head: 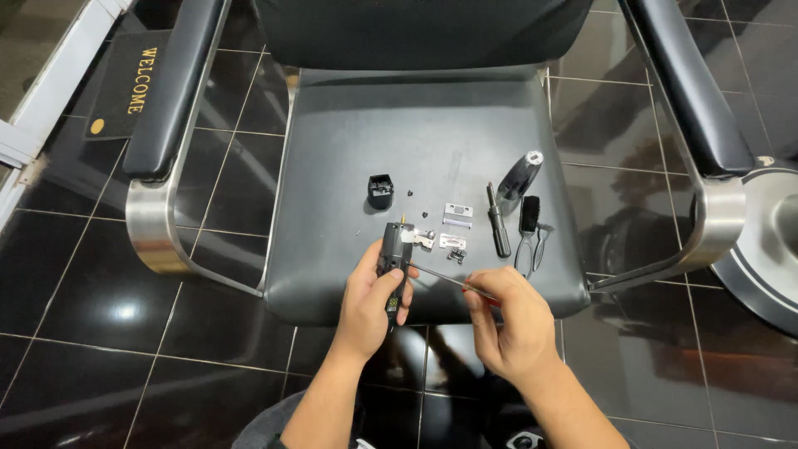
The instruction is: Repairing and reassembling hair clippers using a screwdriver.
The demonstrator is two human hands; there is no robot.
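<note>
Left hand (370, 303) grips a slim black hair clipper body (392, 264) upright over the front edge of a black leather chair seat (399, 141), fingers wrapped round it so its open head end points away, toward the chair back. Right hand (511, 320) pinches the handle of a thin metal screwdriver (445, 278), whose shaft slants up and left until its tip meets the clipper body near the head; the steadying grip appears to keep the tool lined up for the tip.

Small parts lie spread on the seat just beyond the hands, each apart from the others, seemingly so none gets lost: a toothed silver blade plate (457, 215), a smaller metal piece (452, 241), a boxy black plastic cap (381, 190) toward the left, and tiny dark screws (411, 193) beside it. Nearer the right edge rest a second dark-handled screwdriver (497, 220), a small black cleaning brush (529, 214), and a glossy black tapered housing (520, 175) with a silver end. The seat is smooth and matte, framed by polished steel armrests (154, 220), over shiny dark floor tiles (100, 308).
</note>
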